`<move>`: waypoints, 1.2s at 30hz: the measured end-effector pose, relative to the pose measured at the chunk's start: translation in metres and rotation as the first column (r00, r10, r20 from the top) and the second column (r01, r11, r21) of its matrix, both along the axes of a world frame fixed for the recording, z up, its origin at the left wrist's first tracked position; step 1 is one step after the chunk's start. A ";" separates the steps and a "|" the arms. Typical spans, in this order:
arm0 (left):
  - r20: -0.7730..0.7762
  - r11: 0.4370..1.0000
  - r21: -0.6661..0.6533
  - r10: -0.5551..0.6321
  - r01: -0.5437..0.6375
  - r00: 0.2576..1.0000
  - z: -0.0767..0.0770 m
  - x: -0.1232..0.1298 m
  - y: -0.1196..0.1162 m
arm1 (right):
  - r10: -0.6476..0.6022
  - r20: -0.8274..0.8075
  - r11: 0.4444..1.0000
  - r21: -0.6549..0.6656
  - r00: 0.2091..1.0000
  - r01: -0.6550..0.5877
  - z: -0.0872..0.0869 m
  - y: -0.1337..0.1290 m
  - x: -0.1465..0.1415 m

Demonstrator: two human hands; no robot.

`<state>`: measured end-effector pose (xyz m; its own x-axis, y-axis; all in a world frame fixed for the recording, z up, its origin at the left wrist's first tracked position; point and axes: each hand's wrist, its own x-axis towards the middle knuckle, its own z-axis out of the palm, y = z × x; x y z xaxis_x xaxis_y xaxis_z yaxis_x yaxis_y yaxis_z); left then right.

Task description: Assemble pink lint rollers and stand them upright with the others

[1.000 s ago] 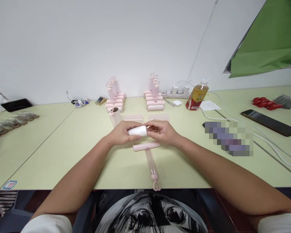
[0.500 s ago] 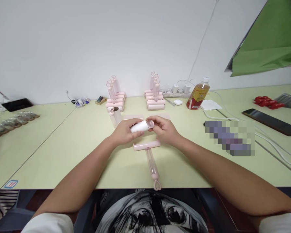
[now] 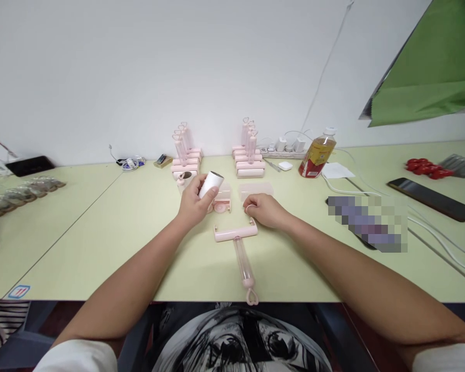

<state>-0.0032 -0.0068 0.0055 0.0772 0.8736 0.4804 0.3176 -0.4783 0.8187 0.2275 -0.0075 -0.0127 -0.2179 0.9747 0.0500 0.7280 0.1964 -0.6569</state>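
Observation:
My left hand (image 3: 192, 204) is closed round a white roll (image 3: 212, 184), tilted with its dark hollow end up. Small pink round parts (image 3: 220, 207) lie on the table just right of that hand. My right hand (image 3: 265, 209) is pinched on a small pale round piece (image 3: 250, 207), mostly hidden by the fingers. Between and below the hands lies a pink T-shaped roller frame (image 3: 235, 233) with a clear handle (image 3: 243, 261) and a heart-shaped loop (image 3: 251, 296) at the table's front edge. A clear pinkish cover (image 3: 256, 191) is behind my right hand.
Two rows of pink rollers, left (image 3: 185, 161) and right (image 3: 249, 165), stand near the wall. A drink bottle (image 3: 318, 153), a power strip (image 3: 282, 153), white cables and a black phone (image 3: 434, 198) are to the right. Wrapped items (image 3: 23, 195) lie at the far left.
My hands have moved apart. The white roll has gone left and tipped up in my left hand, while the round piece has come away from its end in my right hand.

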 end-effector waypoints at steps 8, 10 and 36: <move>0.229 0.994 -0.072 -0.069 0.087 0.971 0.002 0.006 -0.007 | 0.066 0.181 0.995 0.059 0.981 -0.077 0.000 -0.001 0.000; 0.255 0.993 -0.064 -0.078 0.097 0.964 0.003 0.008 -0.009 | 0.033 0.171 0.994 0.099 0.985 -0.051 0.003 -0.003 0.000; 0.384 0.957 -0.216 -0.098 0.193 0.918 -0.007 0.025 -0.010 | -0.214 -0.859 0.936 -0.316 0.464 -0.152 0.011 -0.014 -0.021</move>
<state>0.0218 -0.0170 -0.0012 0.0725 0.9595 0.2721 -0.0843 -0.2659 0.9603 0.2069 -0.0217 -0.0014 -0.2061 0.9733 -0.1006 -0.2651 -0.1545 -0.9518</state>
